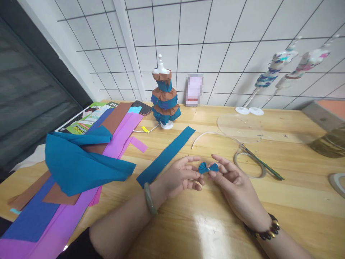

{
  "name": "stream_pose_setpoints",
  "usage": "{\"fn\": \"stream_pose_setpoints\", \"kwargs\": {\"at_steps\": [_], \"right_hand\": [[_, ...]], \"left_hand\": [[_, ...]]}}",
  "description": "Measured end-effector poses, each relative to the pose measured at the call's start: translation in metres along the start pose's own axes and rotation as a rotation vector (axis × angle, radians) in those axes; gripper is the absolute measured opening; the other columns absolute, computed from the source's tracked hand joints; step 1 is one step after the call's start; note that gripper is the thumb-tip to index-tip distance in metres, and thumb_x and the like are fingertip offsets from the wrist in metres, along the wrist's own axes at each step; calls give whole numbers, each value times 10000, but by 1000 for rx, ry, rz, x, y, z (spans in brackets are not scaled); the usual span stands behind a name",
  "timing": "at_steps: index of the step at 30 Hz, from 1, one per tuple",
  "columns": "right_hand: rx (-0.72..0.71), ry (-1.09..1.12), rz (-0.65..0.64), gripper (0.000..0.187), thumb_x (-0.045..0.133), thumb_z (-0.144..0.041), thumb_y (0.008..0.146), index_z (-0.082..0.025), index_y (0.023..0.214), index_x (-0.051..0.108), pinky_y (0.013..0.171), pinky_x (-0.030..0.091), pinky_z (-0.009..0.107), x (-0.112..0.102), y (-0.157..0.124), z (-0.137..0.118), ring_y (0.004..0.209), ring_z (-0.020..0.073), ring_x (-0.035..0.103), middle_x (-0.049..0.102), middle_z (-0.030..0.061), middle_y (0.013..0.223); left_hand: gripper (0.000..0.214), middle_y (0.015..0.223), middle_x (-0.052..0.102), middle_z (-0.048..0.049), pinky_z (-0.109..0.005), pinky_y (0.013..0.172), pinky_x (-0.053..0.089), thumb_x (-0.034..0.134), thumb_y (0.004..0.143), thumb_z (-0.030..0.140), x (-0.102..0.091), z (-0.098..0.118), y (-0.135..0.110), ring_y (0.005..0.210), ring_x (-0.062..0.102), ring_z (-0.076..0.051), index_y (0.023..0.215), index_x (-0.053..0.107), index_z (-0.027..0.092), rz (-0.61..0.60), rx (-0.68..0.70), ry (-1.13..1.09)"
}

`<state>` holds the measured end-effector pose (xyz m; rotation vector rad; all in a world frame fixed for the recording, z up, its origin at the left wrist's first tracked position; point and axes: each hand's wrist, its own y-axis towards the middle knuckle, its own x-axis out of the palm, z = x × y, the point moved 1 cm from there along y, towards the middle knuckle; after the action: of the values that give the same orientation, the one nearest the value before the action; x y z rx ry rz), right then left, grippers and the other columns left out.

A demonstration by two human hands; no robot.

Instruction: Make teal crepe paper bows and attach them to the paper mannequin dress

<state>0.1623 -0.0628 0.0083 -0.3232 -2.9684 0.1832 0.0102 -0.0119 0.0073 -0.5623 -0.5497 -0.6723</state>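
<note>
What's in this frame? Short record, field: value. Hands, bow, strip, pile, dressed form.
left hand: fingers at bow's left end
right hand: pinching bow's right side
bow: teal, pleated, pale middle
strip: teal, flat on table
pile: teal sheet over brown, blue, purple ones
dressed form: brown-and-teal tiers, upright near wall

Bright, fairly even light — glare whitens the worktop (pixel 302 205) near five o'clock. Wide-angle distortion slants the dress forms (pixel 282 60) at two — a pixelated patch (pixel 193 90) blurs one o'clock.
</note>
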Motion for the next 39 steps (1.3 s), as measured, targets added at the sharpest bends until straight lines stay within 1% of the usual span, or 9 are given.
{"fn": "stream_pose_setpoints", "kwargs": {"at_steps": [5, 10, 12, 18, 25, 28, 32, 34, 39], "right_hand": [[15, 74, -16, 480, 726, -294, 668, -256, 1114, 551, 720, 462, 261, -1, -1, 1, 761, 138, 577, 608, -12, 771], [98, 207, -24, 479, 731, -266, 668, -265, 1112, 552, 739, 461, 256, 1, -1, -1, 696, 107, 585, 634, -15, 787], [121, 240, -26, 475, 731, -254, 668, -263, 1109, 555, 735, 462, 249, 1, -1, -1, 690, 102, 586, 636, -16, 785], [140, 265, -37, 475, 732, -256, 663, -270, 1105, 557, 720, 469, 251, 2, -1, -1, 699, 107, 587, 626, -15, 824], [160, 274, -28, 486, 737, -247, 649, -263, 1101, 560, 684, 478, 249, 4, -2, -3, 667, 106, 574, 621, -23, 791], [162, 261, -34, 485, 738, -261, 646, -270, 1095, 556, 654, 484, 269, 5, -3, -4, 660, 122, 579, 627, -20, 784], [155, 236, -21, 497, 738, -277, 647, -251, 1104, 542, 606, 486, 278, 8, -3, -3, 664, 142, 587, 630, -3, 787], [152, 230, -3, 495, 743, -274, 642, -244, 1094, 544, 631, 486, 271, 9, -3, -2, 696, 143, 596, 637, 2, 799], [135, 176, 24, 452, 743, -287, 644, -253, 1054, 556, 704, 486, 259, 10, -3, 1, 749, 135, 598, 646, -10, 808]], "left_hand": [[475, 751, 551, -14, -257, 580, 448, 612, 692, 76, -2, 0, 0, 650, 574, -121, 1126, 446, 173, -25, -18, -53], [421, 768, 575, -45, -270, 600, 462, 573, 731, 94, -1, -1, -1, 676, 583, -133, 1126, 447, 166, -56, -68, -60], [410, 787, 580, -53, -273, 610, 465, 568, 737, 96, -1, -1, -1, 690, 586, -135, 1123, 451, 169, -71, -67, -70], [412, 805, 580, -46, -277, 631, 470, 583, 726, 82, 0, 0, -1, 688, 581, -123, 1109, 461, 174, -101, -56, -97], [458, 788, 571, -27, -270, 623, 465, 640, 690, 97, 3, 0, -2, 663, 568, -109, 1104, 461, 178, -83, -39, -65], [473, 811, 581, -34, -276, 600, 463, 658, 680, 129, 5, -4, 0, 639, 574, -114, 1102, 449, 174, -50, 13, 33], [464, 782, 579, -21, -268, 588, 459, 635, 699, 151, 9, -13, 1, 618, 567, -112, 1119, 440, 174, 64, 186, 279], [463, 789, 571, -15, -265, 620, 460, 608, 714, 133, 11, -16, 1, 649, 565, -110, 1140, 435, 185, 96, 258, 382], [492, 856, 569, -32, -278, 722, 464, 580, 741, 141, 14, -20, -1, 746, 567, -125, 1195, 399, 190, 118, 342, 515]]}}
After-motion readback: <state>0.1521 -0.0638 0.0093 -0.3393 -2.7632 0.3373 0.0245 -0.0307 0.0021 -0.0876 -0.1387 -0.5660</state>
